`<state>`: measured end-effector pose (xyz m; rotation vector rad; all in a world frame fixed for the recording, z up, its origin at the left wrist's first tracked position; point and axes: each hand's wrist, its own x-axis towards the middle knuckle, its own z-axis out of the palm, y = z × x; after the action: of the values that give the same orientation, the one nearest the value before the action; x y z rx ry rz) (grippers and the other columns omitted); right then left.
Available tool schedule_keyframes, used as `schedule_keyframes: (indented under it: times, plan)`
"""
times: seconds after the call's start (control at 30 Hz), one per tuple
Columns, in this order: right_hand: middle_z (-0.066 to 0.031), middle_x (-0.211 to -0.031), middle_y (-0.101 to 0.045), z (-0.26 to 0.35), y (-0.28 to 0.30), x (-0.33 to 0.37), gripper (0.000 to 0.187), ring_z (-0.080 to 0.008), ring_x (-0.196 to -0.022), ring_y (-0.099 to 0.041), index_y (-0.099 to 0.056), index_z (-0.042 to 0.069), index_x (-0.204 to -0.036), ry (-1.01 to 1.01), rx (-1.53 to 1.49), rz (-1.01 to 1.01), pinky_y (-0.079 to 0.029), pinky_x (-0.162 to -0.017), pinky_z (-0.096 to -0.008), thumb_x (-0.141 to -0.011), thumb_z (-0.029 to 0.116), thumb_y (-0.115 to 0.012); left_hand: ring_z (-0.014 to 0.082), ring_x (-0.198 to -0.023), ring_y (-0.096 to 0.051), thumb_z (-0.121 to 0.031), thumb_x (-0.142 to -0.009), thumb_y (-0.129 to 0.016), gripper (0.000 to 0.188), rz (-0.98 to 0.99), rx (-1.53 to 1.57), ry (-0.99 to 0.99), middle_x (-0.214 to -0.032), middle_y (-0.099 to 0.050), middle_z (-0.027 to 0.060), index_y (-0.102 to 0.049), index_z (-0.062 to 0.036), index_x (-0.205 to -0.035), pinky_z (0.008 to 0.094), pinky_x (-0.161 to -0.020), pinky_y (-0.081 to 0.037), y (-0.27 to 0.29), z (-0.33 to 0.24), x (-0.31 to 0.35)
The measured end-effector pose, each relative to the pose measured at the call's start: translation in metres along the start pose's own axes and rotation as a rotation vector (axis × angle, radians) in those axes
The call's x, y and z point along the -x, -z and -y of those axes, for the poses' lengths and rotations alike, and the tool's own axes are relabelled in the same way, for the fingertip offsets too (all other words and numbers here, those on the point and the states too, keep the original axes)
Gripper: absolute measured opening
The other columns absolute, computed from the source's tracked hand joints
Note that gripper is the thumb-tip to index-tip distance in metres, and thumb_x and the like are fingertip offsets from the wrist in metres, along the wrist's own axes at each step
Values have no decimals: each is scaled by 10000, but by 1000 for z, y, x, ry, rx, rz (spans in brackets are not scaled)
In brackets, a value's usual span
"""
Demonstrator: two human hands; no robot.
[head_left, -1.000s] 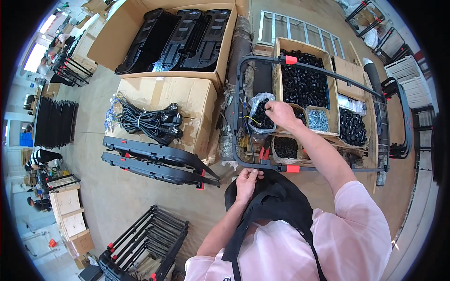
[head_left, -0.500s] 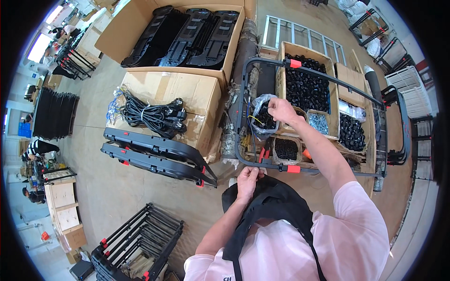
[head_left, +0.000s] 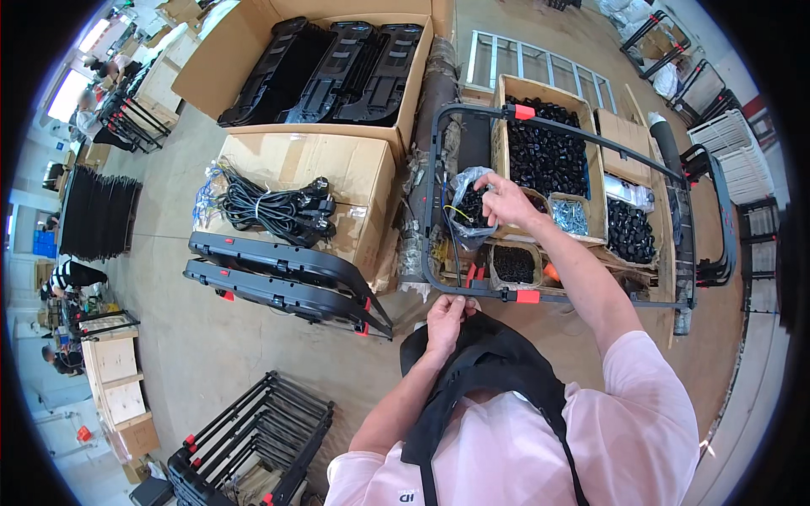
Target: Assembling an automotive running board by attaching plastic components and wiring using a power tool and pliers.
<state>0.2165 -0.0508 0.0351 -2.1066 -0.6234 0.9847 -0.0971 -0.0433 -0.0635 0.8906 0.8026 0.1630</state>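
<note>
A black tubular frame [head_left: 629,156] with red clips lies across the parts bench. My left hand [head_left: 445,325] is at its near bar, thumb and fingers pinched together; what they hold, if anything, is hidden. A thin dark cable [head_left: 456,257] with a yellow end runs down inside the frame toward that hand. My right hand [head_left: 511,207] is over the right edge of a clear plastic bag [head_left: 462,182] of small black parts. Its index finger and thumb are apart, with nothing visible between them.
Right of the bag are a wooden crate of black parts [head_left: 548,156], silvery screws [head_left: 570,217] and a tub of small black pieces [head_left: 512,265]. At left, bundled cables [head_left: 274,207] lie on a cardboard box [head_left: 354,173], with black curved frames [head_left: 278,291] before it.
My right hand has opened from a closed grip, its index finger now stretched out at the bag's edge. My left hand stays pinched at the near bar.
</note>
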Motion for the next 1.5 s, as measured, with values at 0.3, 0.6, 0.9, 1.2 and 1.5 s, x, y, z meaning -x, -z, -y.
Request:
schedule_keyframes:
  times: [0.3, 0.6, 0.9, 1.2, 1.5]
  plan:
    - [-150, -980, -748, -7, -30, 94, 363, -191, -737, -769, -561, -24, -1302, 64, -509, 224, -572, -563, -261, -1134, 294, -510, 138, -862, -721, -191, -1104, -599, 161, -23, 26, -7, -1005, -770, 63, -673, -64, -1041, 276, -782, -547, 0, 3, 0]
    - [-23, -952, -696, -51, -76, 200, 304, -145, -875, -678, -717, -3, -1155, 278, -165, -18, -536, -784, -295, -1064, 280, -656, 133, -862, -707, -220, -1092, -631, 168, 28, -74, 5, -966, -747, 43, -678, -64, -1048, 270, -764, -529, 16, 6, -8]
    - [-64, -998, -692, -137, -155, 216, 207, -142, -889, -682, -627, 45, -1173, -369, -943, -75, -535, -730, -322, -1083, 232, -625, 110, -775, -675, -282, -1033, -729, 310, 11, -129, 192, -953, -707, 29, -621, -29, -1176, 257, -654, -480, 20, -21, -9]
    - [-54, -1073, -710, -121, -213, 153, 187, -162, -924, -687, -616, 54, -1252, -308, -1382, -122, -575, -790, -318, -1088, 141, -600, 124, -758, -703, -266, -1046, -699, 254, 68, -142, 268, -918, -720, 20, -606, -58, -1159, 269, -675, -545, 22, -28, -15]
    - [6, -1010, -703, -111, -210, 159, 149, -123, -846, -638, -681, 88, -1160, -281, -1354, -35, -524, -740, -284, -1083, 206, -634, 120, -709, -685, -246, -1034, -714, 367, 91, -167, 274, -897, -702, 46, -575, 17, -1249, 264, -596, -507, 33, -28, -11]
